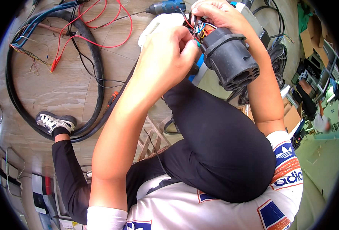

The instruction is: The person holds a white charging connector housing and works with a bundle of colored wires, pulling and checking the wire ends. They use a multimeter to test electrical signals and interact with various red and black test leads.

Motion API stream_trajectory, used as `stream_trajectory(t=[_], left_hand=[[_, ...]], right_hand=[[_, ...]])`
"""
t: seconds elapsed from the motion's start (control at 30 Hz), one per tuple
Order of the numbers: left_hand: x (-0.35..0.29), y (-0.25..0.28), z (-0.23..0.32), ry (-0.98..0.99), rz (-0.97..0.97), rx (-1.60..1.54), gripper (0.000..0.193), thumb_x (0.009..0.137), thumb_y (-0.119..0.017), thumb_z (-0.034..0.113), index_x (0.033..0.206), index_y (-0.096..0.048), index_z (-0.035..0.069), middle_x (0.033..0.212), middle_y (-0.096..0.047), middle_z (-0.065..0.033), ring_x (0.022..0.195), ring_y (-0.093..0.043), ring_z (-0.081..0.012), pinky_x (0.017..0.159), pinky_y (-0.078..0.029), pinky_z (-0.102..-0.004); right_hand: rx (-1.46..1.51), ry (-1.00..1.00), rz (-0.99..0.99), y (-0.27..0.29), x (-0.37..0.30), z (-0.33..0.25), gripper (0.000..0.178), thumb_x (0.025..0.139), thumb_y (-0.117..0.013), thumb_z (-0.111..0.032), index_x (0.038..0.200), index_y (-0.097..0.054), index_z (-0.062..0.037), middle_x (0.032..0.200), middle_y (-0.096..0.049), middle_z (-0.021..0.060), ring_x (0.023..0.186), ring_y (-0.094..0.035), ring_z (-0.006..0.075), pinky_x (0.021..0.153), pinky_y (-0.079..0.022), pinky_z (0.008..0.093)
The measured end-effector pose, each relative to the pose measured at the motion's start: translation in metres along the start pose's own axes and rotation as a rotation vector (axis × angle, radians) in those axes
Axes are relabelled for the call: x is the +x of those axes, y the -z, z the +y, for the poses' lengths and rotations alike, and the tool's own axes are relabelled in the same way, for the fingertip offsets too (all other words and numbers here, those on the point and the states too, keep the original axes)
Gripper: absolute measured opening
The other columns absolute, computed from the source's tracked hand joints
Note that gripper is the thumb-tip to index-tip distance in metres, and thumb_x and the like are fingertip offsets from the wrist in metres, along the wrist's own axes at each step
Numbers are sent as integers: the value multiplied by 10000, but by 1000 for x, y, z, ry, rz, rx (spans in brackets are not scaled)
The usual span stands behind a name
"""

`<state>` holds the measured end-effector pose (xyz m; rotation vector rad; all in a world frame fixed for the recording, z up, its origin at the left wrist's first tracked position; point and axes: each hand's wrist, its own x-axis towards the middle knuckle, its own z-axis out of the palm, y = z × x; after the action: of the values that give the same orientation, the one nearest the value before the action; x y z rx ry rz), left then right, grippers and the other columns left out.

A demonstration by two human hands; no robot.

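In the head view, the person's left hand (169, 55) has its thumb and forefinger closed in a pinch on the bundle of thin, multicoloured insulated wires (204, 30). The right hand (221, 17) curls its fingers over the far side of the same bundle; whether they grip a wire cannot be told. Just to the right of the left fingertips, and nearer the body than the right fingers, is the black, cylindrical, ribbed plastic connector (230, 57), tilted, its round-holed face turned down and to the right, the wires at its rear. Beyond the left fingers lies a blue-and-black power screwdriver (165, 7). Well to their left are a red crocodile clip (55, 64) on thin red leads and a thick, black, looped cable (100, 71) on the beige tiled floor (58, 90).
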<state>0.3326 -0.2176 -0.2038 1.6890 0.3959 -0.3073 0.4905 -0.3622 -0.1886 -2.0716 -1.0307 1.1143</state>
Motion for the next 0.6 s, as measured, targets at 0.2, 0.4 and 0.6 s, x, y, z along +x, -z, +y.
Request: stream_trajectory(t=[0.2,0.4,0.6], left_hand=[[1,-2,-1,54,10,-22,267,916,-616,224,886,-684,-33,750,-724,-109,687,-683,-173,686,-525,-321],[2,0,0,74,-14,-4,265,922,-627,231,910,-687,-26,750,-725,-101,675,-672,-155,675,-521,-318],[0,-4,1,13,27,-15,231,917,-632,194,896,-682,-31,747,-720,-105,681,-677,-172,678,-522,-327]], right_hand=[[371,-64,34,-2,6,14,156,956,-595,-160,877,-637,-33,807,-625,42,744,-580,151,672,-456,301],[747,-363,47,-8,6,9,152,942,-647,-157,854,-648,-34,756,-629,-7,653,-564,73,586,-448,239],[755,-395,58,-11,6,17,156,944,-632,-158,873,-680,-28,772,-653,8,647,-576,78,598,-467,234]])
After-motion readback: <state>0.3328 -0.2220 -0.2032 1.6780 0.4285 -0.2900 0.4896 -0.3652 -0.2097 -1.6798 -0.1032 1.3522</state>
